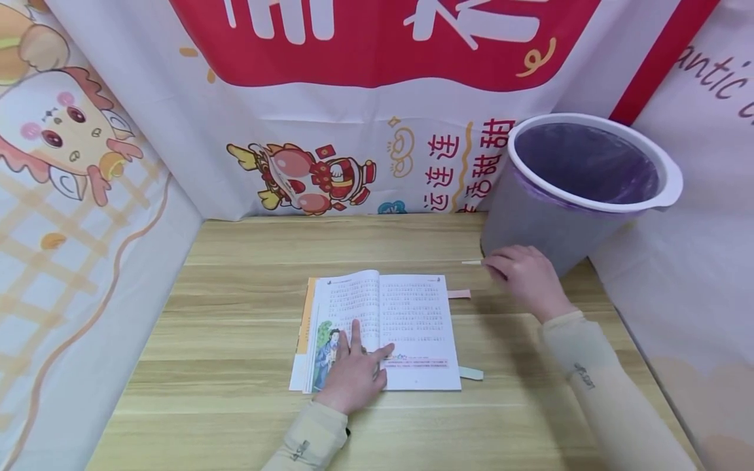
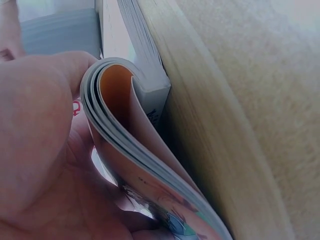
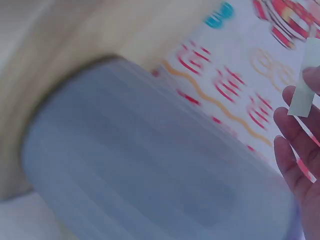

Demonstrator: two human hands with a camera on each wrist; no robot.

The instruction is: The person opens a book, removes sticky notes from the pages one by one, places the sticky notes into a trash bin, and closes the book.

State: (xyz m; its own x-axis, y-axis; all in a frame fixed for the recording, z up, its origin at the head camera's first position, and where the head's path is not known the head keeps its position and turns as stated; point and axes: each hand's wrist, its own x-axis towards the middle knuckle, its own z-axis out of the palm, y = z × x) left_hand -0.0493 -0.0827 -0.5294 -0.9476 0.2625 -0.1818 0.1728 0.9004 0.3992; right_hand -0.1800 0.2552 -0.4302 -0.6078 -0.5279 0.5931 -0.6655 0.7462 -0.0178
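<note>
An open book (image 1: 415, 320) lies on the table, its left page curving up near the spine. My left hand (image 1: 353, 376) rests on the lower part of the pages with its fingers spread. In the left wrist view, the curled pages (image 2: 120, 135) are beside the palm. Off the book's right side, my right hand (image 1: 526, 278) pinches a pale paper strip (image 3: 303, 87) between thumb and fingers, in front of the bin. A pink strip (image 1: 459, 294) and a pale green strip (image 1: 471, 373) stick out from the book's right edge.
A grey bin (image 1: 530, 216) with a white rim and a dark purple liner stands at the table's back right corner. Printed cloths hang behind the wooden table (image 1: 235, 327) and along both its sides.
</note>
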